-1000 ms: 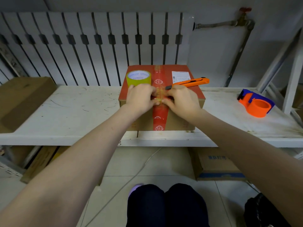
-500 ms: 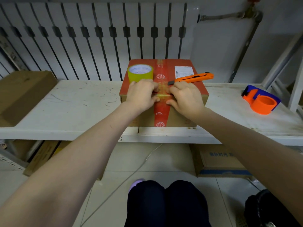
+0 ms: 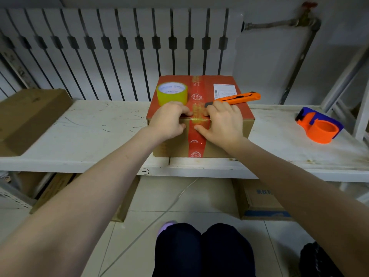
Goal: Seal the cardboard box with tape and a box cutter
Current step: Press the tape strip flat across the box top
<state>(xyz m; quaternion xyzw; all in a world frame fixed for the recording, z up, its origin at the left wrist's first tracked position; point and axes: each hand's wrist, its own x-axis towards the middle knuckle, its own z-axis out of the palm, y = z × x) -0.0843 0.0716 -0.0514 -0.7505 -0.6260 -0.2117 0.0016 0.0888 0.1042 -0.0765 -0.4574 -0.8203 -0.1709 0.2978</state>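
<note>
A cardboard box (image 3: pixel 172 147) with a red top stands on the white shelf (image 3: pixel 89 132), and a red printed tape band runs over its middle and down the front. A clear yellowish tape strip (image 3: pixel 198 121) lies across the box's front top edge. My left hand (image 3: pixel 166 122) and my right hand (image 3: pixel 223 124) both clasp that edge, fingers on top and thumbs on the front face, pressing the strip from either side. A yellow tape roll (image 3: pixel 171 94) stands on the box top just behind my left hand. An orange box cutter (image 3: pixel 237 97) lies on the top behind my right hand.
An orange and blue tape dispenser (image 3: pixel 319 128) sits on the shelf at the right. A flat brown carton (image 3: pixel 26 116) lies at the shelf's left end. A radiator (image 3: pixel 119 52) is behind. More cartons (image 3: pixel 259 202) stand on the floor below, near my knees.
Both hands stay on the box's front top edge; the fingers shifted slightly along the tape strip. The view has tilted a little. Roll and cutter have not moved.
</note>
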